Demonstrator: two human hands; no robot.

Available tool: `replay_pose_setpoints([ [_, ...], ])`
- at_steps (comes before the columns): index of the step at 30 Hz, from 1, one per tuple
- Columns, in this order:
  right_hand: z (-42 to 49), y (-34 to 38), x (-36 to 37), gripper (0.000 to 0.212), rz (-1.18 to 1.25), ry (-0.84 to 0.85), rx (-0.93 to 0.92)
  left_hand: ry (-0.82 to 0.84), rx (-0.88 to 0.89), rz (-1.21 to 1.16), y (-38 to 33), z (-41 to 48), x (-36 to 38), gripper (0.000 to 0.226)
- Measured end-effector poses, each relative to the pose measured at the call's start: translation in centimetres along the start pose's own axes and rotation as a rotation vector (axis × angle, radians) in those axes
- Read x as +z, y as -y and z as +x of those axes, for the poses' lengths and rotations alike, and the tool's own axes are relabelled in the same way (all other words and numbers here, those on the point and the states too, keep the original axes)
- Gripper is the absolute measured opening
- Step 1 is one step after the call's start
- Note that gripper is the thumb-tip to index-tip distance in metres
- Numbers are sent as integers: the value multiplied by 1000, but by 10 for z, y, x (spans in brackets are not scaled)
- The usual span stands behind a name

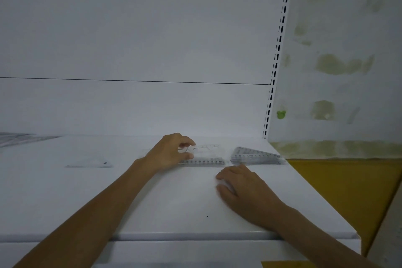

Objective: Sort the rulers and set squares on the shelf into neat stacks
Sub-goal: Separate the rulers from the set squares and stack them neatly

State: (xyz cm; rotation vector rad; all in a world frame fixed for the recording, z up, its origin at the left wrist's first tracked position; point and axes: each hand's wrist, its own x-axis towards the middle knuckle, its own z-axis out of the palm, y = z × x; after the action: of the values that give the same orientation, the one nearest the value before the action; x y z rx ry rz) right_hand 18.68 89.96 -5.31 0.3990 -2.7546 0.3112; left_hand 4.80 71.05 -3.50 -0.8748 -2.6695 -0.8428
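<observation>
Two bare hands over a white shelf (174,206). We note the left hand (170,153) pinching the left end of a clear ruler (204,158) between thumb and curled fingers. The ruler's long axis runs left to right, parallel to the shelf's front edge, with the printed scale along its near edge and its free end pointing right toward a stack of set squares (256,155). A narrow gap separates the two; we cannot tell whether the ruler lies flat or is lifted. The stack sits near the shelf's right edge. The right hand (241,187) rests palm down nearer us, fingers close together, loosely bent, pointing left, gripping nothing we can see. Another clear piece (89,165) lies well to the left. Behind: white back panel (130,39), slotted upright (280,37), stained wall (339,65), yellow surface (348,198) below
</observation>
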Motion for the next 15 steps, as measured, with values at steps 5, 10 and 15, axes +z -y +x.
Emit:
replay_pose_setpoints([
  [5, 0, -1, 1, 35, 6, 4, -9, 11, 20, -7, -2, -5, 7, 36],
  [10, 0, -1, 2, 34, 8, -7, -7, 41, 42, 87, -3, -9, 11, 29],
  [15, 0, -2, 4, 33, 16, -7, -2, 11, 7, 144, -3, -11, 13, 26],
])
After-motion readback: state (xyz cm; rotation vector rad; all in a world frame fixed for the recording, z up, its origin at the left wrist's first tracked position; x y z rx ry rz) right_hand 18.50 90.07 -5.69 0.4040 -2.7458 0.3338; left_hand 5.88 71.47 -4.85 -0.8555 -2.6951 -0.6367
